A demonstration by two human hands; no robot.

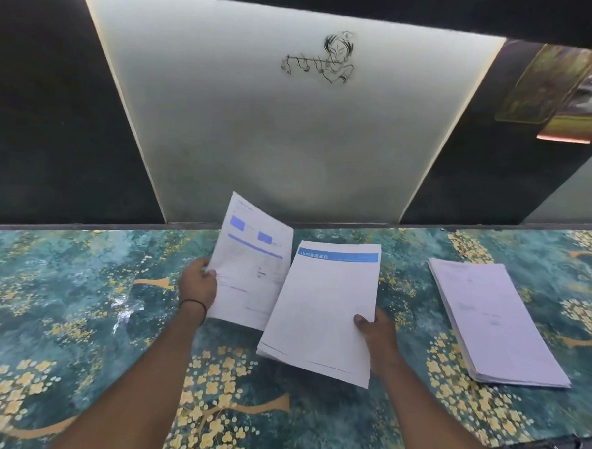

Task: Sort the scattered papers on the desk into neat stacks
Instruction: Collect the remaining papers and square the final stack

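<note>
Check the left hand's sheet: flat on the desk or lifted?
Lifted. The left hand pinches the sheet at its edge; its top overlaps the wall.

Backlit white panel (pixel 258 126) between dark walls (pixel 47 108)

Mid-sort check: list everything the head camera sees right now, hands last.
loose sheet: one, white with blue blocks, held raised at centre
paper bundle: one, white with blue header bar, held at centre
paper stack: one, white, lying on the desk at right
desk cover: one, teal with gold blossoms, across the desk
wall panel: one, pale white, behind the desk
line drawing: one, black, high on the panel
pictures: blurred, yellowish, upper right
wristband: one, black, left wrist
left hand: pinches the sheet's left edge
right hand: grips the bundle's right edge, thumb on top
</note>
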